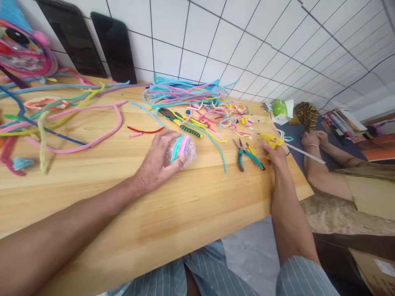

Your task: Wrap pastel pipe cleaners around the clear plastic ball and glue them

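My left hand [162, 160] is closed around a clear, crinkled plastic ball [190, 153] with turquoise, pink and lilac pipe cleaners banded across it. It rests on or just above the wooden table [185, 213]; I cannot tell which. Over at the table's right end, my right hand [277, 155] grips a yellow hot glue gun [270, 140], and a translucent glue stick [305, 153] juts out of its back. Teal-handled pliers [240, 156] and a cutter with a yellow and teal handle [255, 157] lie just left of the glue gun.
Bundled pipe cleaners [185, 91] and scraps [228, 113] lie along the tiled wall, near yellow-handled pliers [182, 119]. Loose pipe cleaners [120, 115] spread leftward below two dark phones [115, 49] and a colourful figure [24, 49]. At right, another person's hands [314, 139] work.
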Available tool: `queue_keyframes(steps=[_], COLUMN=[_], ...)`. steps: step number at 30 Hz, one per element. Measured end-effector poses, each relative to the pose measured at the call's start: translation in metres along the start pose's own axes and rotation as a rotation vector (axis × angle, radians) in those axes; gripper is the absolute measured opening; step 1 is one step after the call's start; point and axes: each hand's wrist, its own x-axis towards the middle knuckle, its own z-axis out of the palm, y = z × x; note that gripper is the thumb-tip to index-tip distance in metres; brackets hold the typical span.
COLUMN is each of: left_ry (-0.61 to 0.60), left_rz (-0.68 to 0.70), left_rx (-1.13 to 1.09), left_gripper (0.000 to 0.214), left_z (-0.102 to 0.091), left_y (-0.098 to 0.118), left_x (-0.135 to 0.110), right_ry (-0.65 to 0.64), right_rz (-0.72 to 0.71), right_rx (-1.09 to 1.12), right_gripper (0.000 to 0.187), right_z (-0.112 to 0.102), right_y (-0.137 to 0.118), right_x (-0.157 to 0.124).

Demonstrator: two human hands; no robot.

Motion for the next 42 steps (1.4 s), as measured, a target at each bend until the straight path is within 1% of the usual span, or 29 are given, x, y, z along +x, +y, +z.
queue_keyframes(steps=[2, 4, 7, 10, 12, 13, 15, 17, 20, 22, 24, 27, 31, 33, 36, 37, 38, 39, 40, 41, 42], left_ry=[-0.001, 0.000, 0.003, -0.005, -0.002, 0.006, 0.025, 0.032, 0.028, 0.033, 0.044, 0.059, 0.065, 0.069, 0.072, 0.073, 0.076, 0.074, 0.074, 0.074, 0.074], left_rz=[-0.002, -0.005, -0.006, -0.017, -0.018, -0.014, -0.002, 0.000, -0.017, -0.022, -0.017, -0.009, -0.007, 0.003, 0.027, 0.032, 0.034, 0.030, 0.024, 0.016, 0.009], left_rx=[-0.006, -0.008, -0.015, -0.017, -0.017, -0.021, -0.030, -0.033, -0.018, -0.015, -0.018, -0.021, -0.036, -0.044, -0.054, -0.054, -0.052, -0.052, -0.052, -0.051, -0.050], left_gripper=[0.056, 0.056, 0.055, 0.055, 0.056, 0.055, 0.056, 0.056, 0.055, 0.054, 0.054, 0.054, 0.054, 0.055, 0.055, 0.055, 0.055, 0.055, 0.055, 0.055, 0.055], left_z=[0.000, 0.001, 0.002, 0.002, 0.001, 0.001, 0.001, 0.001, 0.002, 0.003, 0.003, 0.004, 0.005, 0.006, 0.008, 0.008, 0.009, 0.009, 0.009, 0.009, 0.009], left_y=[0.000, 0.001, 0.002, 0.001, 0.001, 0.001, 0.000, 0.001, 0.002, 0.002, 0.002, 0.001, -0.001, -0.001, -0.002, -0.002, -0.002, -0.002, -0.001, -0.001, 0.000], left_x=[0.000, 0.001, 0.002, 0.002, 0.001, 0.001, 0.001, 0.000, 0.001, 0.001, 0.001, 0.001, 0.000, 0.000, 0.000, 0.000, 0.000, 0.000, 0.000, 0.001, 0.001], right_ry=[-0.009, -0.002, 0.021, -0.052, -0.153, -0.175, -0.152, -0.120, -0.150, -0.174, -0.192, -0.238, -0.302, -0.304, -0.207, -0.143, -0.128, -0.138, -0.187, -0.265, -0.352], right_rz=[0.004, -0.004, -0.073, -0.256, -0.428, -0.465, -0.450, -0.360, -0.228, -0.184, -0.168, -0.149, -0.117, -0.120, -0.175, -0.223, -0.279, -0.344, -0.420, -0.479, -0.532], right_rx=[-0.081, -0.159, -0.224, -0.165, -0.059, -0.037, -0.084, -0.223, -0.460, -0.543, -0.563, -0.568, -0.580, -0.581, -0.469, -0.344, -0.235, -0.104, 0.100, 0.287, 0.424], right_gripper=[0.035, 0.035, 0.045, 0.044, 0.038, 0.036, 0.032, 0.030, 0.034, 0.039, 0.043, 0.038, 0.025, 0.024, 0.026, 0.023, 0.021, 0.020, 0.018, 0.018, 0.019], right_z=[-0.007, -0.016, -0.024, -0.022, -0.018, -0.017, -0.016, -0.016, -0.016, -0.014, -0.011, -0.009, -0.011, -0.013, -0.016, -0.016, -0.016, -0.017, -0.017, -0.016, -0.016], right_y=[0.001, 0.001, -0.005, -0.025, -0.045, -0.054, -0.068, -0.074, -0.069, -0.062, -0.056, -0.056, -0.065, -0.071, -0.081, -0.086, -0.092, -0.099, -0.107, -0.116, -0.125], right_x=[-0.006, -0.018, -0.050, -0.087, -0.102, -0.105, -0.103, -0.094, -0.081, -0.076, -0.072, -0.063, -0.052, -0.054, -0.067, -0.074, -0.083, -0.093, -0.104, -0.117, -0.130])
